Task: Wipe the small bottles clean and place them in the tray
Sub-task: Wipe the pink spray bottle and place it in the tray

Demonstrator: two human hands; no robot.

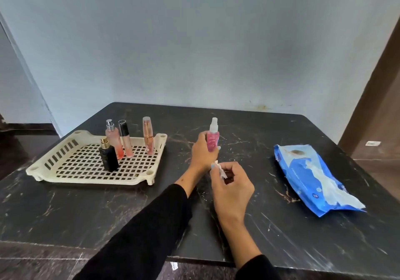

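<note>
A pink spray bottle is held upright above the dark marble table while a crumpled white wipe is pinched just below it.

The bottle is gripped by the left hand, fingers curled round its body; the wipe is pinched between thumb and fingers of the right hand. Four bottles are seen standing in the cream slotted tray at left: a black bottle, a pink perfume bottle, a black-capped tube and a clear-capped tube. A blue wipe pack lies at right.

left hand gripping pink spray bottle, right hand pinching wipe
</note>
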